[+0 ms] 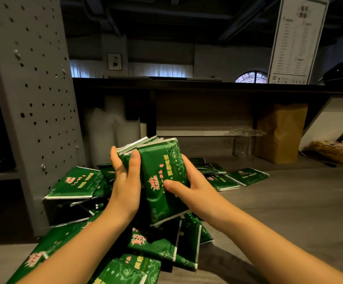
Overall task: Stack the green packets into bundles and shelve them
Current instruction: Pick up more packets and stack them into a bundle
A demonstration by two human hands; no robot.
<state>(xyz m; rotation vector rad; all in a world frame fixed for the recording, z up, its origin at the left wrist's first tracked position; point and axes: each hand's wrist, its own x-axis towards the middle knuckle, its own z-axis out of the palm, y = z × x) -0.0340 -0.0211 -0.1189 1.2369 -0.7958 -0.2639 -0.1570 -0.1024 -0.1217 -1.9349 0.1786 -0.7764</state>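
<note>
Bundle (162,173) of green packets stands at centre, left hand (125,179) gripping it from nine o'clock, right hand (190,182) from three, fingers curled round it. Tapping its fanned top edges flush looks wise before shelving; loose packets (156,249) lie at six.

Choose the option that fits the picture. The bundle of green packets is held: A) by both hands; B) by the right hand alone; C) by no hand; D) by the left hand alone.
A: the left hand and the right hand each grip a side of the bundle above the loose packets.
</note>
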